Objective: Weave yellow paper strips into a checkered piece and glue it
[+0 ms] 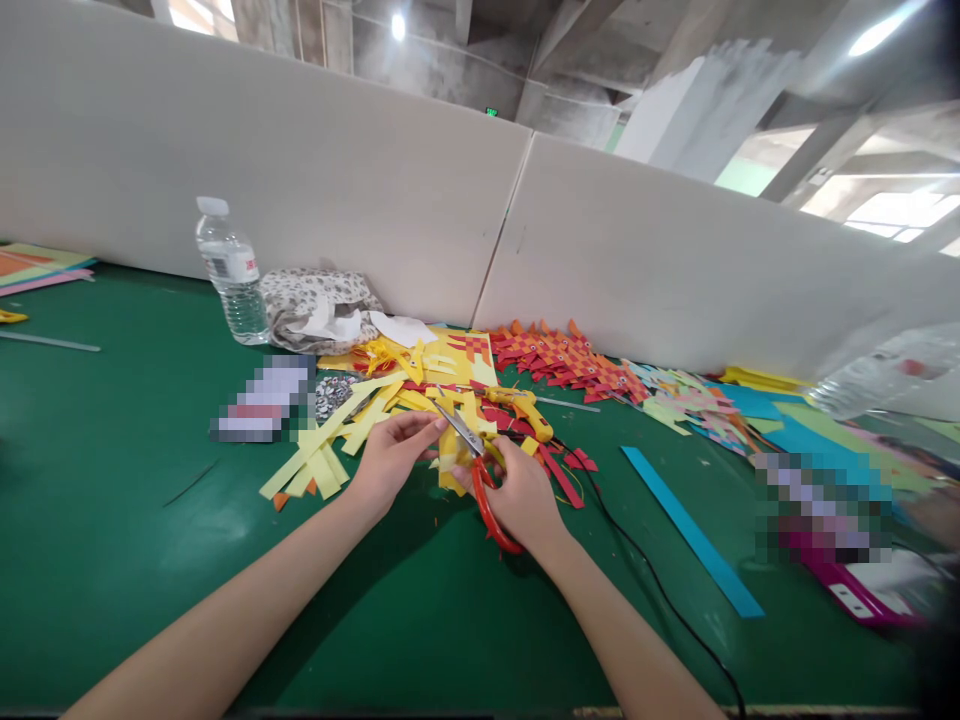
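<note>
Scissors (491, 510) with red handles and metal blades are in my right hand (521, 490), the blades pointing up and left. My left hand (397, 455) is closed in a pinch close to the blades. A folded yellow paper piece (448, 462) lies between my hands, at my left fingertips; part of it is hidden behind the scissors and fingers. Pale yellow paper strips (319, 455) lie in a loose pile beside my left hand. Just beyond my right hand is a yellow glue gun (521, 405), and red paper strips (562, 475) lie near it.
A water bottle (232, 275) stands by a patterned cloth bag (319, 300). Red-and-orange woven paper fish (566, 360) are heaped along the white partition (637, 240). A black cord (645, 565) crosses the green table (360, 640) near a blue strip (690, 530). Another bottle (889, 370) is at right.
</note>
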Demonstrator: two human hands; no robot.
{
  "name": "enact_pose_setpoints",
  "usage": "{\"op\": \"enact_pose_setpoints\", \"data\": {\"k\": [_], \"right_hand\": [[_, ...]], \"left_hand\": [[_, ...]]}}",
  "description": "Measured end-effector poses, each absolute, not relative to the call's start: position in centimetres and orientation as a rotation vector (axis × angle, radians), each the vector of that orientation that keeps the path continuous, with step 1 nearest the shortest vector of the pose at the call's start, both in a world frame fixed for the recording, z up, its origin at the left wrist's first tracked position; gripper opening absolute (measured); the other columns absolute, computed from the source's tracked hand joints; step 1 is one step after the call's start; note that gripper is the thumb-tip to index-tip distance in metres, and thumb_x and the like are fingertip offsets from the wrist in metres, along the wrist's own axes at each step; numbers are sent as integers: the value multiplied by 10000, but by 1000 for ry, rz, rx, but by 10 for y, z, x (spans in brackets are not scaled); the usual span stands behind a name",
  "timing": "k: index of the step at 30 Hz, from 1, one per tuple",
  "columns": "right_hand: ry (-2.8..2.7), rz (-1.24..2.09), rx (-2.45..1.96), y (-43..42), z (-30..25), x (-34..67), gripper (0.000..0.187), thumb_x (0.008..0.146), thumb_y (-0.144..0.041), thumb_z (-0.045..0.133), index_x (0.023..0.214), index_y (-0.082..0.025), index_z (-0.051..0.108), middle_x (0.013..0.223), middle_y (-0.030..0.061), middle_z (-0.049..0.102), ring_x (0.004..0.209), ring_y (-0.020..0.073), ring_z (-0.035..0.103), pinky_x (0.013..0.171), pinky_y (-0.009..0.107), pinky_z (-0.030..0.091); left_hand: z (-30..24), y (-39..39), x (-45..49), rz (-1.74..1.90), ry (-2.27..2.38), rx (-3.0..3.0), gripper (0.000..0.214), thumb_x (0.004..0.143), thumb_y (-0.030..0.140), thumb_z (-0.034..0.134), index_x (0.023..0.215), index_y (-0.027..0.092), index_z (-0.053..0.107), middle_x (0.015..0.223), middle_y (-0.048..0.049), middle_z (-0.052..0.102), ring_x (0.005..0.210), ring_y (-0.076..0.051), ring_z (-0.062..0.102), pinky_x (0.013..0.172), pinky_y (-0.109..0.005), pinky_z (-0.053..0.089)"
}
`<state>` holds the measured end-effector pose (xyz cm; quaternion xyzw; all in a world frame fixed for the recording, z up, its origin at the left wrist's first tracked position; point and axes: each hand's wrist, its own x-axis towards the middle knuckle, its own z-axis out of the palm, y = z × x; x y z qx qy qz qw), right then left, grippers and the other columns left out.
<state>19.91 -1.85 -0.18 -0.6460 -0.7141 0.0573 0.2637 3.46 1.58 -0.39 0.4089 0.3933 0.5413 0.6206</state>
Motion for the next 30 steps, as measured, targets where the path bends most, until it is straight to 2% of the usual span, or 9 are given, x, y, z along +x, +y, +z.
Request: {"op": "enact_pose_setpoints", "data": {"k": [9, 16, 22, 30], "right_hand": [[-1937, 140, -1695, -16, -3, 204, 342, 689, -486, 599, 635, -206, 410, 516, -59, 429, 465, 88, 360, 462, 202, 258], [-1924, 140, -1665, -14, -3, 205, 364, 688, -504, 603, 615, -203, 413, 502, -61, 428, 454, 82, 356, 452, 197, 257], [-1947, 112, -1669, -16, 0, 204, 362, 698, -531, 572, 639, -203, 430, 537, -43, 466, 471, 93, 384, 461, 204, 272], [-1926, 178, -1666, -17, 3, 204, 344, 719, -517, 551, 619, -206, 443, 506, -47, 431, 471, 100, 378, 462, 212, 276]], "left_hand": [[-2, 15, 35, 1247, 944, 943, 294, 583, 402, 753, 736, 161, 681, 715, -6, 655, 640, -101, 576, 582, -198, 495], [-1, 15, 34, 1233, 948, 974, 302, 597, 415, 740, 751, 162, 681, 762, -23, 665, 675, -116, 587, 597, -212, 498], [-1, 15, 35, 1220, 951, 1019, 305, 584, 419, 745, 742, 163, 687, 714, -17, 666, 657, -119, 582, 592, -210, 482], [2, 12, 36, 1196, 972, 1032, 313, 547, 420, 762, 710, 162, 693, 705, -26, 681, 638, -126, 588, 588, -222, 475]]}}
